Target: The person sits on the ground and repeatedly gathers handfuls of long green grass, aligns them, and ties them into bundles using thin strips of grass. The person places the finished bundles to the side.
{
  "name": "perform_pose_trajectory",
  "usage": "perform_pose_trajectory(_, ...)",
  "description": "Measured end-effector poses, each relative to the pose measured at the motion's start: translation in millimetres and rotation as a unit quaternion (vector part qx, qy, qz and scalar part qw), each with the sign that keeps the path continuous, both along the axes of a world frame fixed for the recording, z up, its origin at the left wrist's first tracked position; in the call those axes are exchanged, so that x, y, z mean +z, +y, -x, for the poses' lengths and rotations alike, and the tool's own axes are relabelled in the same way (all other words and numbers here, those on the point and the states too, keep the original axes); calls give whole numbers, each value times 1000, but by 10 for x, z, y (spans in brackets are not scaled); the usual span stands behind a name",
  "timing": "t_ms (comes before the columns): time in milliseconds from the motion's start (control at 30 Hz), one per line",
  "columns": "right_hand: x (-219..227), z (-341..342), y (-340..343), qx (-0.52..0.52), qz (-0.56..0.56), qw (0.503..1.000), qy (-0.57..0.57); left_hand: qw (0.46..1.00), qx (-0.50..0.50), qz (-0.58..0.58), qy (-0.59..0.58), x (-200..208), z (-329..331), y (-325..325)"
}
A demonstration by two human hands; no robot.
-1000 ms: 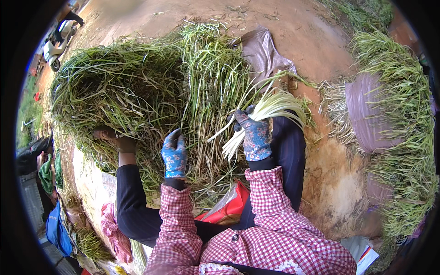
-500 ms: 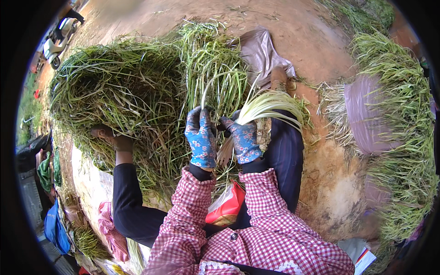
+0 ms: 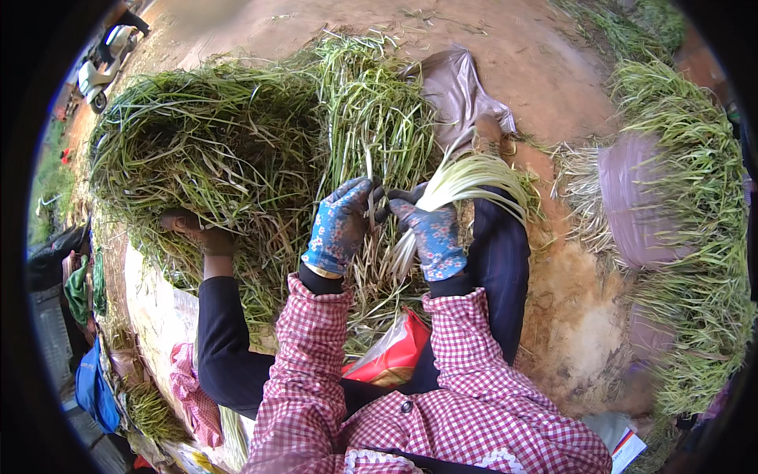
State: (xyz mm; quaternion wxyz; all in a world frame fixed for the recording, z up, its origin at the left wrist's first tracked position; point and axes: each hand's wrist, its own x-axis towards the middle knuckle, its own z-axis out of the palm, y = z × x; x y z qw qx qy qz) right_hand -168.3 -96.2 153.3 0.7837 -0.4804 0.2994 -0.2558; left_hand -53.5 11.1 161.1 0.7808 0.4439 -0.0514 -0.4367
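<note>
My right hand (image 3: 430,237), in a blue flowered glove with dark fingers, is closed round a bundle of pale chive-like stalks (image 3: 478,178). Their light green tips fan out to the right over my knee, and the white ends stick out below the hand. Close beside it, my left hand (image 3: 339,225), gloved alike, is closed with fingertips pinching a thin pale stalk (image 3: 369,166) that stands upright. The fingertips of both hands nearly meet. Beneath and beyond them lies a heap of long green stalks (image 3: 371,103).
A large tangled green heap (image 3: 197,150) spreads at left, against my shoe. At right, cut bundles (image 3: 687,197) lie with a lilac plastic sheet (image 3: 639,197). Another plastic sheet (image 3: 458,87) lies ahead by my other shoe. A red bag (image 3: 391,351) sits between my legs; a scooter (image 3: 99,79) stands far left.
My left hand has tilted to the right, and the stalk in it now shows shorter and more upright. My right hand has shifted slightly right with the bundle.
</note>
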Motion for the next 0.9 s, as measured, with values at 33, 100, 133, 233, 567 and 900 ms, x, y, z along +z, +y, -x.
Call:
perform_pose_trajectory(33,-23,-57,8,0,199,980,30,966,6,-30,-255,-24,53,-50)
perform_pose_trajectory(100,-62,-51,22,-50,133,990,23,999,28,21,-21,-55,147,-186)
perform_pose_trajectory(133,-77,-51,24,-33,83,996,23,999,49,15,-2,-56,212,-235)
perform_pose_trajectory(233,-102,-76,21,-26,60,997,-41,990,138,-16,-37,-20,378,-360)
perform_pose_trajectory(567,25,71,-148,-112,2,994,12,967,237,-5,-88,-29,502,-410)
perform_pose_trajectory(900,155,304,-440,-261,-183,919,-232,916,270,194,226,-470,-316,518)
